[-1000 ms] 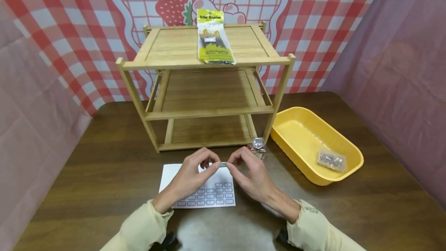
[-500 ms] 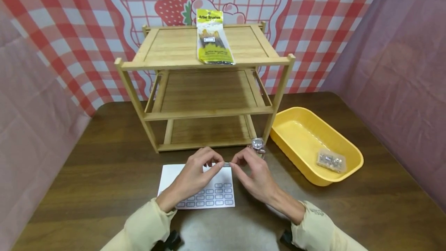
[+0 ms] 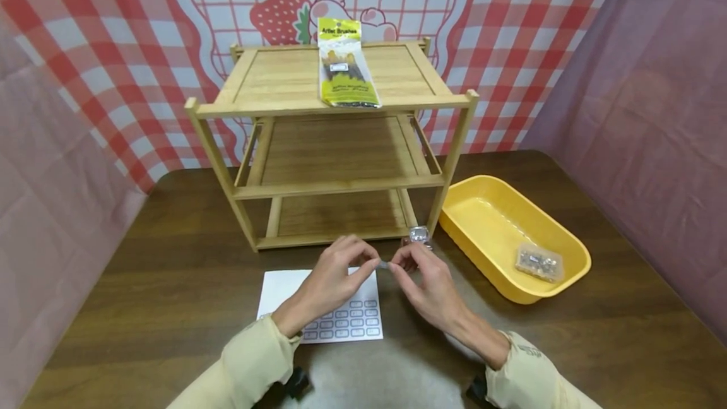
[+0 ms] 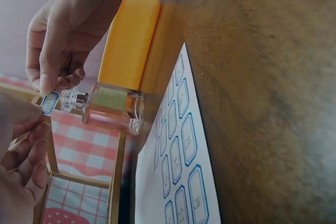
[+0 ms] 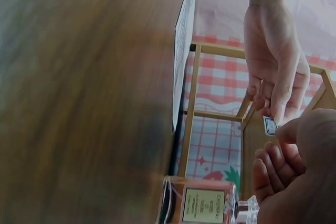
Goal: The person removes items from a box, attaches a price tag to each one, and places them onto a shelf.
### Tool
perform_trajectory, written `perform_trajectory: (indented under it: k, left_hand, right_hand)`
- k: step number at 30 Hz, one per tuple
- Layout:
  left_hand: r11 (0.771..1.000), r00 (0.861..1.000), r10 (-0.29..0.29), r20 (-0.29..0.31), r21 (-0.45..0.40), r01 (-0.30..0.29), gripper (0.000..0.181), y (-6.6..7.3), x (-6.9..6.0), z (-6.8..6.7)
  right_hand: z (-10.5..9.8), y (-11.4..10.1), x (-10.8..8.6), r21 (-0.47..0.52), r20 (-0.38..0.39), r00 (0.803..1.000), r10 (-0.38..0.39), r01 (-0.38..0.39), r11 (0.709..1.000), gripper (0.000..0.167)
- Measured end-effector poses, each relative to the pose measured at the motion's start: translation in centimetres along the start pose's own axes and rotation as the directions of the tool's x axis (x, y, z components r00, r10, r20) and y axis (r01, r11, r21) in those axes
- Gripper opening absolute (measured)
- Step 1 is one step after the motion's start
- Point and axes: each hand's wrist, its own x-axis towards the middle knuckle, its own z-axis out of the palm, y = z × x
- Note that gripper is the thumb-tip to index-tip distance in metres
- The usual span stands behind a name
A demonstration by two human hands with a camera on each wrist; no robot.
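Pinching one label (image 4: pixel 50 103) from opposite sides, the left hand (image 3: pixel 336 278) and right hand (image 3: pixel 431 283) — two grips, both holding it — hover above the desk (image 3: pixel 125 308) near one sheet (image 3: pixel 284 284). Nearby: one bottle (image 4: pixel 111 108), one three-shelf rack (image 3: pixel 278 77) with one packet (image 3: pixel 348 77) on top, and one tub (image 3: pixel 488 219) with one box (image 3: pixel 539 262) inside.

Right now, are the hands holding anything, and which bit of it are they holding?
Yes, a small white rectangular label with a blue border. The left hand pinches one end and the right hand pinches the other.
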Motion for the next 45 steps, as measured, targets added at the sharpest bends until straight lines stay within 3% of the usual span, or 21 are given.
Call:
perform_trajectory:
  k: [13, 21, 31, 45]
  left_hand:
    - [1.0, 1.0, -0.008, 0.026, 0.009, 0.008, 0.005, -0.1, 0.8, 1.4]
    - [1.0, 0.999, -0.017, 0.039, 0.004, 0.017, 0.006, -0.1, 1.3, 2.2]
    - [1.0, 1.0, 0.023, 0.001, -0.015, -0.023, 0.004, -0.3, 1.9, 3.3]
    - [0.999, 1.0, -0.019, 0.007, 0.039, 0.018, 0.005, -0.1, 2.4, 4.2]
  right_hand:
    - [-1.2, 0.7, -0.2, -0.032, 0.033, 0.999, 0.026, -0.025, 0.999, 0.027]
    - [-1.7, 1.1, -0.5, -0.105, 0.019, 0.999, 0.028, -0.026, 0.994, 0.027]
    - [-2.2, 1.5, -0.6, -0.147, 0.008, 0.999, 0.043, -0.042, 0.988, 0.028]
    - [-2.7, 2.4, -0.8, -0.218, 0.017, 0.999, 0.039, -0.035, 0.975, 0.028]
